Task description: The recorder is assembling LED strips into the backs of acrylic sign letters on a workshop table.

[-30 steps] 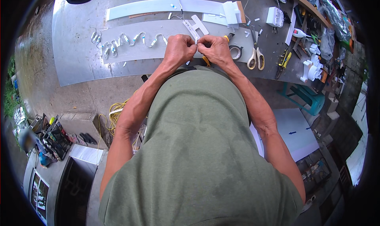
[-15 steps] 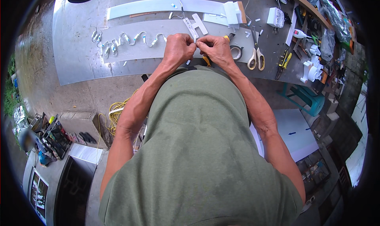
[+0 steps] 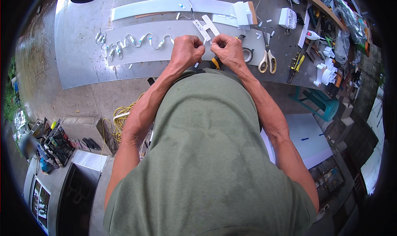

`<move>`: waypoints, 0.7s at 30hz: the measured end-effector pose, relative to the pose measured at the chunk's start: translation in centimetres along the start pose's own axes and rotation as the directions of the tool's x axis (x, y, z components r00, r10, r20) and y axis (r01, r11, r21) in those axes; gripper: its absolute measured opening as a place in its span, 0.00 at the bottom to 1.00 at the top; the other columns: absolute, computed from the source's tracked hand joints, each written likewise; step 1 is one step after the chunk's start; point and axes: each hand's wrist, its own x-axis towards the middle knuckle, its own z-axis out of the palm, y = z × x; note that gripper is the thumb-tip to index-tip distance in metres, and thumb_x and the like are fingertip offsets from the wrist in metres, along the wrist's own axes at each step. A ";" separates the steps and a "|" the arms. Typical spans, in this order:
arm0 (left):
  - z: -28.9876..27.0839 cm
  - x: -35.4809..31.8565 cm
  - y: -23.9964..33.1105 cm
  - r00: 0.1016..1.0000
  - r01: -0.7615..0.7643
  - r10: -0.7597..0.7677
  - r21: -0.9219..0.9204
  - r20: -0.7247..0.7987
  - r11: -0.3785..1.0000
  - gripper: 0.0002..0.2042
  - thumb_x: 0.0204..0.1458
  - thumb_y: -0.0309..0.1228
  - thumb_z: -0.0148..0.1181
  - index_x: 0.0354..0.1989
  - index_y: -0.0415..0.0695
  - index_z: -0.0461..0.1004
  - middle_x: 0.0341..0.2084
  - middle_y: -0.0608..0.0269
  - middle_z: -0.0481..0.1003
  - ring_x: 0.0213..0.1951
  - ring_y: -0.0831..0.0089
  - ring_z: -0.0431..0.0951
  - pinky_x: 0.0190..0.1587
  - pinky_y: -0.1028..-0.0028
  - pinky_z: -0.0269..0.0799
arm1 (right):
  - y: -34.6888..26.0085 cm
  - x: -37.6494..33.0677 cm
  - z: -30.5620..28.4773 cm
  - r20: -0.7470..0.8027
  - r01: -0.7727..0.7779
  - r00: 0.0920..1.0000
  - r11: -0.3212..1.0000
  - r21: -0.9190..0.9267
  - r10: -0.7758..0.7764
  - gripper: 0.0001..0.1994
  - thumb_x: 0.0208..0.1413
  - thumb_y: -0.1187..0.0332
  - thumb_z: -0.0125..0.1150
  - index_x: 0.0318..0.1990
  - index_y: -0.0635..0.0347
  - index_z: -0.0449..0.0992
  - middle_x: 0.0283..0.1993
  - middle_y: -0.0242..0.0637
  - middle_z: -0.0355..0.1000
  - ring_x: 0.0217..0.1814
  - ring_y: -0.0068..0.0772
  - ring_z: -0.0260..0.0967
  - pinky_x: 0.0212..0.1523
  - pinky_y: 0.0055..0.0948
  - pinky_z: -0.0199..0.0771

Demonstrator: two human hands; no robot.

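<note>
My left hand (image 3: 187,51) is closed, with the end of a string of small LED modules (image 3: 144,38) running into it from the left. A small white piece (image 3: 205,41) sticks up beside its fingertips, and another white tip (image 3: 197,65) shows below the fist. My right hand (image 3: 228,51) is pinched a short way to the right; whatever its fingers hold is hidden. Just beyond both hands lies a white H-shaped letter (image 3: 203,28), with a thin cable (image 3: 190,1) reaching it from the far side.
A grey sheet (image 3: 136,54) and a long white strip (image 3: 173,5) lie on the metal table (image 3: 82,70). Right of my hands are a tape roll (image 3: 247,55), scissors (image 3: 268,61), yellow-handled pliers (image 3: 296,64) and a white box (image 3: 288,18). A teal stool (image 3: 326,106) stands below.
My right hand has drawn away to the right from my left, leaving a gap between the fingertips. The H-shaped letter has shifted slightly right. My left hand stays nearly in place.
</note>
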 end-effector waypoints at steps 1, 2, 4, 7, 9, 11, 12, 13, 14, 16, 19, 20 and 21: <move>-0.2 -0.1 0.0 0.999 0.048 -0.048 -0.030 0.016 0.998 0.09 0.51 0.26 0.63 0.33 0.31 0.82 0.21 0.56 0.82 0.21 0.72 0.83 0.25 0.74 0.79 | -0.1 0.0 -0.4 -0.032 -0.023 0.999 1.000 0.006 0.023 0.08 0.48 0.68 0.65 0.31 0.66 0.80 0.25 0.36 0.78 0.26 0.25 0.75 0.32 0.28 0.76; -0.3 -0.1 0.0 0.999 0.048 -0.047 -0.030 0.017 0.998 0.09 0.51 0.26 0.63 0.33 0.31 0.82 0.21 0.56 0.82 0.21 0.72 0.83 0.25 0.74 0.79 | -0.1 0.0 -1.0 -0.033 -0.024 0.999 1.000 0.006 0.024 0.08 0.48 0.68 0.65 0.31 0.66 0.80 0.25 0.36 0.78 0.26 0.25 0.75 0.32 0.28 0.76; -0.6 -0.2 0.1 0.992 0.114 -0.105 -0.156 0.065 0.981 0.08 0.53 0.27 0.64 0.34 0.32 0.82 0.22 0.58 0.82 0.20 0.75 0.81 0.24 0.75 0.78 | -0.3 -0.5 -3.0 -0.105 -0.009 0.994 0.992 -0.129 -0.005 0.08 0.48 0.70 0.63 0.30 0.67 0.79 0.24 0.38 0.77 0.25 0.28 0.75 0.31 0.30 0.75; -0.7 0.0 -0.9 0.986 0.165 -0.149 -0.251 0.081 0.954 0.09 0.54 0.27 0.65 0.36 0.32 0.81 0.24 0.58 0.82 0.19 0.78 0.78 0.22 0.77 0.75 | 1.5 -1.5 -7.0 -0.248 -0.032 0.968 0.959 -0.282 -0.040 0.06 0.49 0.70 0.62 0.29 0.65 0.77 0.22 0.40 0.74 0.24 0.34 0.74 0.31 0.33 0.75; -1.0 -0.1 -0.7 0.981 0.185 -0.159 -0.284 0.113 0.941 0.09 0.55 0.28 0.65 0.37 0.33 0.81 0.25 0.58 0.82 0.19 0.80 0.77 0.22 0.78 0.73 | 2.8 -2.1 -9.4 -0.305 -0.047 0.950 0.939 -0.340 -0.063 0.06 0.49 0.70 0.62 0.28 0.65 0.77 0.21 0.40 0.74 0.24 0.37 0.75 0.31 0.35 0.74; -1.2 -0.2 -0.5 0.975 0.206 -0.168 -0.314 0.146 0.927 0.10 0.56 0.29 0.66 0.39 0.34 0.81 0.26 0.59 0.82 0.18 0.81 0.76 0.21 0.80 0.71 | 3.2 -3.0 -11.0 -0.322 -0.244 0.945 0.769 -0.591 0.053 0.05 0.51 0.73 0.58 0.31 0.64 0.78 0.27 0.43 0.76 0.29 0.46 0.76 0.34 0.40 0.74; -1.3 -0.3 -0.5 0.971 0.221 -0.172 -0.346 0.169 0.912 0.10 0.56 0.30 0.66 0.40 0.35 0.81 0.26 0.59 0.83 0.19 0.82 0.76 0.21 0.81 0.69 | 3.4 -3.5 -10.9 -0.325 -0.246 0.944 0.770 -0.589 0.053 0.05 0.51 0.73 0.58 0.31 0.64 0.78 0.27 0.43 0.76 0.29 0.46 0.76 0.34 0.40 0.74; -1.5 -0.3 -0.4 0.966 0.235 -0.174 -0.377 0.190 0.896 0.11 0.57 0.32 0.66 0.41 0.35 0.82 0.27 0.59 0.83 0.19 0.82 0.75 0.21 0.83 0.67 | 3.4 -4.0 -10.6 -0.333 -0.176 0.941 0.752 -0.636 -0.062 0.05 0.53 0.73 0.57 0.33 0.64 0.78 0.31 0.45 0.77 0.33 0.49 0.76 0.37 0.42 0.74; -1.5 -0.3 -0.3 0.967 0.232 -0.171 -0.374 0.189 0.898 0.11 0.57 0.32 0.66 0.41 0.35 0.82 0.27 0.59 0.83 0.19 0.82 0.75 0.21 0.83 0.67 | 3.3 -4.4 -10.4 -0.333 -0.107 0.926 0.724 -0.681 -0.176 0.06 0.54 0.73 0.56 0.34 0.64 0.79 0.35 0.46 0.77 0.36 0.52 0.76 0.39 0.44 0.75; -1.6 -0.3 -0.2 0.961 0.249 -0.162 -0.441 0.224 0.863 0.12 0.57 0.33 0.67 0.41 0.36 0.82 0.28 0.59 0.83 0.19 0.83 0.76 0.21 0.83 0.66 | 1.7 -4.6 -9.7 -0.268 -0.055 0.956 0.828 -0.558 -0.117 0.06 0.56 0.73 0.56 0.36 0.63 0.79 0.38 0.47 0.77 0.40 0.52 0.76 0.42 0.44 0.75; -1.4 -0.4 0.0 0.952 0.269 -0.164 -0.447 0.260 0.853 0.13 0.57 0.33 0.66 0.43 0.35 0.81 0.30 0.58 0.83 0.20 0.83 0.76 0.21 0.82 0.67 | -1.0 -4.2 -6.6 -0.148 0.043 0.983 0.929 -0.367 -0.104 0.08 0.58 0.71 0.57 0.40 0.62 0.80 0.41 0.47 0.77 0.43 0.53 0.77 0.45 0.45 0.76; -1.3 -0.3 0.2 0.952 0.265 -0.160 -0.443 0.259 0.856 0.13 0.57 0.33 0.66 0.43 0.35 0.81 0.30 0.58 0.83 0.20 0.83 0.76 0.21 0.82 0.67 | -1.6 -4.0 -5.9 -0.104 0.106 0.984 0.943 -0.316 -0.145 0.09 0.58 0.69 0.58 0.41 0.62 0.81 0.40 0.47 0.77 0.43 0.54 0.77 0.45 0.45 0.76; -1.2 -0.4 0.4 0.948 0.268 -0.150 -0.450 0.280 0.852 0.14 0.58 0.34 0.66 0.46 0.35 0.81 0.32 0.57 0.84 0.20 0.83 0.76 0.22 0.83 0.67 | -1.9 -3.7 -5.6 0.008 0.066 0.998 0.912 -0.404 -0.069 0.10 0.58 0.68 0.57 0.42 0.62 0.81 0.41 0.48 0.77 0.44 0.52 0.77 0.46 0.45 0.76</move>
